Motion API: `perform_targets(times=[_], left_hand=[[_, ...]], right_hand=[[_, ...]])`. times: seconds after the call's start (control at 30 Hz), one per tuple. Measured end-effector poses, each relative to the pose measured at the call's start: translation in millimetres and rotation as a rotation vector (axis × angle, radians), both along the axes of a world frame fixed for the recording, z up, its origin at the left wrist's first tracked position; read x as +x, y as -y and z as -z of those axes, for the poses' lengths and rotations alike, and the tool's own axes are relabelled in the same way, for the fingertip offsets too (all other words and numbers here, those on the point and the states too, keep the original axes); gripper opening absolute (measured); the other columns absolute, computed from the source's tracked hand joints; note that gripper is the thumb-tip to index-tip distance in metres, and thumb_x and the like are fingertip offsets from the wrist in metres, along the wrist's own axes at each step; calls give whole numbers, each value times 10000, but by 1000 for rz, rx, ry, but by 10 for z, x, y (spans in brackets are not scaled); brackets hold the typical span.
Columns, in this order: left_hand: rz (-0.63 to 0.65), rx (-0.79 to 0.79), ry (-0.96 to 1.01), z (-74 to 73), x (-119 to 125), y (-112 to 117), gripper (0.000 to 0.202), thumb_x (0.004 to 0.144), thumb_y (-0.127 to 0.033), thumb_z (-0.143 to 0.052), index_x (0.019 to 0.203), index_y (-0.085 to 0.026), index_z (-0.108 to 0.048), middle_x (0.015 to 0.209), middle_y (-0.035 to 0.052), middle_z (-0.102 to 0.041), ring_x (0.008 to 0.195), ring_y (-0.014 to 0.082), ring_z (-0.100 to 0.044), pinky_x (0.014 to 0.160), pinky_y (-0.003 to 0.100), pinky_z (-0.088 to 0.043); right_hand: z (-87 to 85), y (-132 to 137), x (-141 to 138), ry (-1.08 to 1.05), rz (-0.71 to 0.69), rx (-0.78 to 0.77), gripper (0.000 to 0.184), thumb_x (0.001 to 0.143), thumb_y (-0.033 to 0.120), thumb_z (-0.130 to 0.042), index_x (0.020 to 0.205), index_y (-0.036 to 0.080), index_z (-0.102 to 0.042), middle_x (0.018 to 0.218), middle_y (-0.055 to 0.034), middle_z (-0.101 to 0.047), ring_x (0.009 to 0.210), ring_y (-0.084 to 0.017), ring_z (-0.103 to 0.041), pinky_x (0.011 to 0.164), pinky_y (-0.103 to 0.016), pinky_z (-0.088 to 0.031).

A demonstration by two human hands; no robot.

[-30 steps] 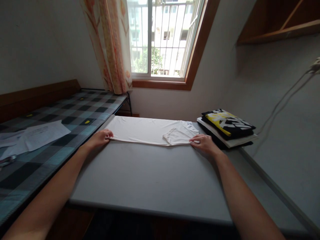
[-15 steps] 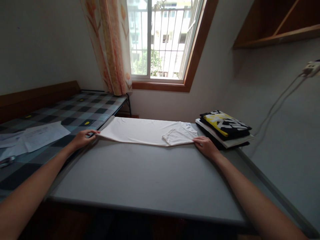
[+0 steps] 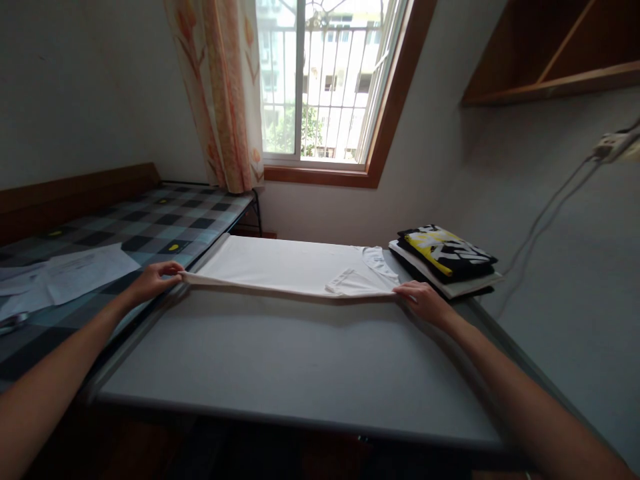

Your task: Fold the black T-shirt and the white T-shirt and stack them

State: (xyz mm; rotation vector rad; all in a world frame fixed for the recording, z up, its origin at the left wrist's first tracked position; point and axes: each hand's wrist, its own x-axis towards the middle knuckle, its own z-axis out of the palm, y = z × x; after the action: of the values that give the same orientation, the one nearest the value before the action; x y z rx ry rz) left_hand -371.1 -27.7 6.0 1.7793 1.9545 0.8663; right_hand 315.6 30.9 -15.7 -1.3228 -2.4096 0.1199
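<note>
A white T-shirt (image 3: 285, 263) lies lengthwise across the far part of the grey table (image 3: 280, 360), its neckline at the right and one sleeve folded inward over the body. My left hand (image 3: 156, 279) pinches the near corner of the hem, just past the table's left edge. At the other end, my right hand (image 3: 424, 300) pinches the near edge by the shoulder. Between the two hands the near edge is drawn taut and looks slightly raised off the tabletop.
A stack of folded clothes (image 3: 447, 260), black, white and yellow, sits at the table's back right. On the left is a bed with a checked cover (image 3: 200, 213), with papers (image 3: 85, 270) on it. A wall socket with cables (image 3: 607, 143) is at right.
Both hands have moved apart, the left one outward to the left and the right one slightly right. The shirt's near edge is now straighter and smoother.
</note>
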Motion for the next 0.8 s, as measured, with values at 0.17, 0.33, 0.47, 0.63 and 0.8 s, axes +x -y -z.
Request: perform_targets(times=[0.17, 0.33, 0.47, 0.63, 0.8], left_hand=[[93, -190, 68, -116, -138, 217, 425, 573, -596, -688, 777, -223, -692, 832, 12, -723, 867, 244, -629, 832, 319, -481], [86, -202, 186, -199, -326, 332, 372, 593, -583, -673, 747, -244, -683, 853, -4, -722, 840, 230, -617, 783, 313, -492], [33, -130, 248, -224, -217, 158, 358, 589, -501, -702, 782, -201, -671, 769, -5, -675, 808, 198, -590, 774, 289, -488], [-71, -141, 288, -85, 81, -275, 463, 537, -463, -715, 864, -143, -643, 723, 4, -657, 752, 181, -586, 677, 270, -480], [-136, -52, 131, 133, 188, -533, 433, 552, -464, -663, 823, -126, -638, 577, -23, -592, 570, 141, -497, 521, 246, -401]], right_hand=[[-273, 291, 0, -75, -40, -293, 283, 804, 404, -559, 848, 211, -761, 879, -81, -748, 817, -252, -677, 788, -353, -519], [-671, 458, -11, -64, -29, -563, 298, 733, 478, -614, 709, 206, -732, 751, -45, -715, 727, -233, -655, 663, -294, -514], [-672, 243, -48, -138, -12, -511, 321, 724, 465, -574, 721, 183, -727, 710, -45, -693, 669, -211, -627, 585, -272, -488], [-218, -226, -152, -271, 136, -255, 283, 697, 334, -530, 791, 171, -742, 774, -61, -733, 685, -210, -646, 621, -282, -501], [209, -385, -210, -295, 295, -151, 304, 713, 317, -526, 846, 168, -755, 776, -68, -746, 648, -204, -656, 593, -278, -491]])
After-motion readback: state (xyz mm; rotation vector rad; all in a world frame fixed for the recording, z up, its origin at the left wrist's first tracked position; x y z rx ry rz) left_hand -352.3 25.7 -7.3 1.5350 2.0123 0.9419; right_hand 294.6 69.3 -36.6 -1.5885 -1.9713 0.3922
